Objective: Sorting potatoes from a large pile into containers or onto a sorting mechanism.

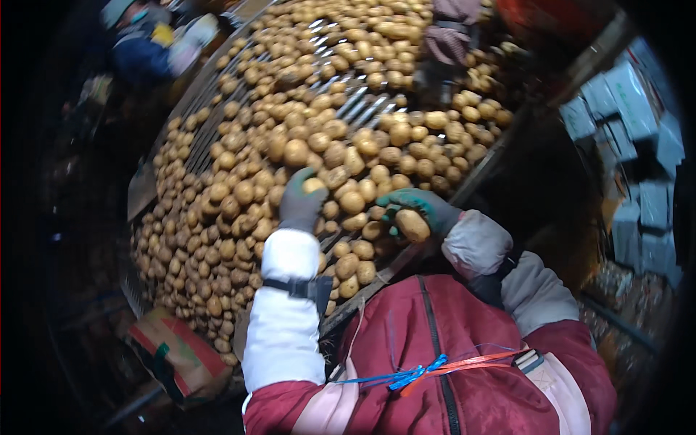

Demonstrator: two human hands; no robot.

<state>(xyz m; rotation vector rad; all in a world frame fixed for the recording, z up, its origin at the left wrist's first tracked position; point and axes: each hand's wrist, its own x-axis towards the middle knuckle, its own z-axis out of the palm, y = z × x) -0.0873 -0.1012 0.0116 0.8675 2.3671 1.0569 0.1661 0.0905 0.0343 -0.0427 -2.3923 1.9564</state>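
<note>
Many loose yellow-brown potatoes (235, 192) cover a slatted metal sorting table (199, 148) before me. My left hand (299, 203), in a grey glove with green fingertips, reaches into the pile; its fingers curl round a pale potato (314, 185). To its right, near the table's wooden edge, my right hand (429, 206) wears a green and grey glove. It grips a larger oval potato (412, 226) whose near end sticks out from the fingers. Other potatoes lie close around both hands.
A wooden rail (478, 170) edges the table on the right. A paper sack (181, 351) with red stripes stands at the lower left. Pale boxes (631, 94) are stacked at the right. One co-worker (152, 51) is at the far left; another's checked sleeve (446, 43) reaches in from the top.
</note>
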